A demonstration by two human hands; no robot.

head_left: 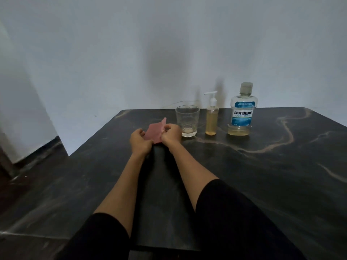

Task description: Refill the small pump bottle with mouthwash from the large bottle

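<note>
A: Head view, item one: left hand [139, 141] and right hand [171, 135], both pinching a pink cloth [155, 132] between curled fingers, low over the dark table [262, 175].

B: And the bottles?

A: Right of the grip, in a row: glass [187, 121], pump bottle [211, 117] just beside it, then big mouthwash bottle [243, 111], capped, upright, untouched.

Table [262, 175]: dark marble-look stone w/ tan veins, smooth, slight sheen. Tumbler [187, 121] clear glass; pump bottle [211, 119] & large bottle [243, 111] clear glossy plastic. Pink cloth [155, 133] soft, matt; wall [131, 53] matt paint.
</note>
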